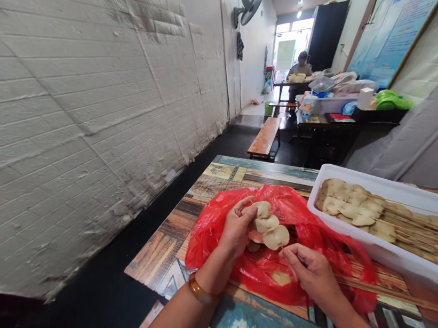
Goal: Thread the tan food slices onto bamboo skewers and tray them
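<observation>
My left hand (238, 223) pinches the far end of a skewer of pale, thin round slices (267, 224), with the thumb on the outermost slice. Several slices overlap along the stick. At the skewer's near end, the fingers of my right hand (306, 267) are closed on the thin wooden stick. Both hands are above an opened red plastic bag (213, 233) that lies spread on the table. Inside the bag are more loose slices (281, 278), partly covered by the red film and my hands. What kind of food the slices are, I cannot tell.
A white plastic tub (315, 198) at the right holds several finished skewers (355, 203). Bare sticks (391, 291) lie right of the bag on the patterned table (164, 243). Beyond are a wooden bench (265, 136), a cluttered table, and a seated person (301, 64). A white wall (66, 128) runs along the left.
</observation>
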A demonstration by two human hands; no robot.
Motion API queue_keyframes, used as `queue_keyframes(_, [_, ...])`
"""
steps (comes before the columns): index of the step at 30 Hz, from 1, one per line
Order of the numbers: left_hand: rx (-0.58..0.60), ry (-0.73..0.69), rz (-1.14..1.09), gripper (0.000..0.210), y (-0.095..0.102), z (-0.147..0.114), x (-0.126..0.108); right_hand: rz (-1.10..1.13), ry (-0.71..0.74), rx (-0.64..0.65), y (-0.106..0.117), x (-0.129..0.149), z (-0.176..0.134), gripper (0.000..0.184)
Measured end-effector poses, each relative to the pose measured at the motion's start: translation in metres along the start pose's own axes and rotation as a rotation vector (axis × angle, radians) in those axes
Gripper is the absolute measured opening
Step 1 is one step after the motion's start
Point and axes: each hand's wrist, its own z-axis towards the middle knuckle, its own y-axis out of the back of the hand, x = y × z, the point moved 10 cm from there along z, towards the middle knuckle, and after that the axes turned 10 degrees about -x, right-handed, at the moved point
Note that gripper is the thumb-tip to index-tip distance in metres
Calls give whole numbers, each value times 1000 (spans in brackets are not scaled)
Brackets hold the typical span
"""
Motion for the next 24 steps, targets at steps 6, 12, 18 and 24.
queue_keyframes(6, [239,138,-24,32,-25,-16,8,-5,0,-36,5,-1,2,36])
queue_keyframes(12, [291,208,-9,30,-25,-18,17,-58,47,-32,3,3,1,35])
queue_keyframes(18, [203,176,4,30,-15,-10,16,-163,151,-62,5,14,0,33])
queue_keyframes(24, [144,133,29,30,-12,-11,15,-292,372,-117,1,19,-9,30])
